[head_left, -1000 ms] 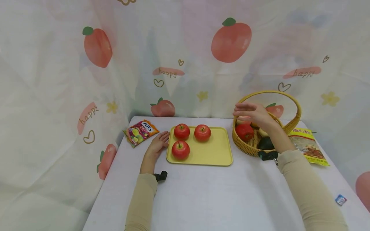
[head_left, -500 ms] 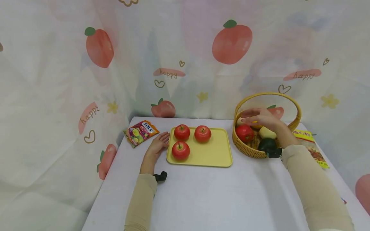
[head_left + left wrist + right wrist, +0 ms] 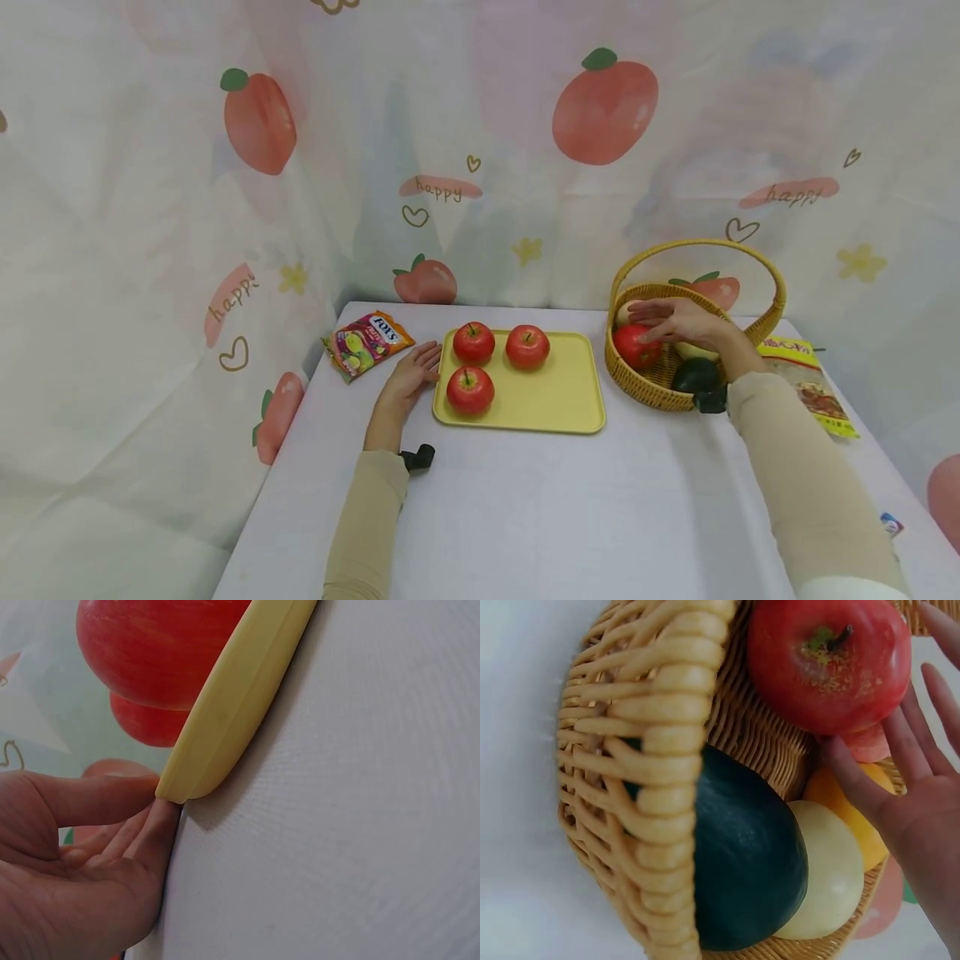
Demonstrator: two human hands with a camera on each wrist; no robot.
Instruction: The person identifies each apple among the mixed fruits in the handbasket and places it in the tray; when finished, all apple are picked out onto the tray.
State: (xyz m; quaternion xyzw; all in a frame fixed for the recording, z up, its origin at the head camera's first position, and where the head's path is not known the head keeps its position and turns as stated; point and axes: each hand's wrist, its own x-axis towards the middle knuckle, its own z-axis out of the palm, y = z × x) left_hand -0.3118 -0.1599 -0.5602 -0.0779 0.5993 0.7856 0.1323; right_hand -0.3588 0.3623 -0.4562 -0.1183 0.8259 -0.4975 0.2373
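My left hand [image 3: 408,375] lies at the left rim of a yellow tray [image 3: 555,392], fingers extended. In the left wrist view its thumb [image 3: 112,799] touches the tray's edge [image 3: 232,712]. Three red apples sit on the tray: two at the back [image 3: 473,343] and one in front [image 3: 470,390]. My right hand [image 3: 682,321] reaches into the wicker basket [image 3: 637,387], fingers spread around a red apple [image 3: 829,664]. Its thumb [image 3: 855,776] is right at the apple's side, and the other fingers pass partly behind it.
Also in the basket are a dark green fruit [image 3: 750,847], a pale one [image 3: 829,870] and an orange-yellow one [image 3: 870,802]. The basket's handle [image 3: 697,243] arches over the right hand. Snack packets lie at far left [image 3: 367,343] and right of the basket [image 3: 813,383].
My right hand has come down from above the basket to the red apple inside it, with its fingers now around it. The left hand has stayed at the tray's rim.
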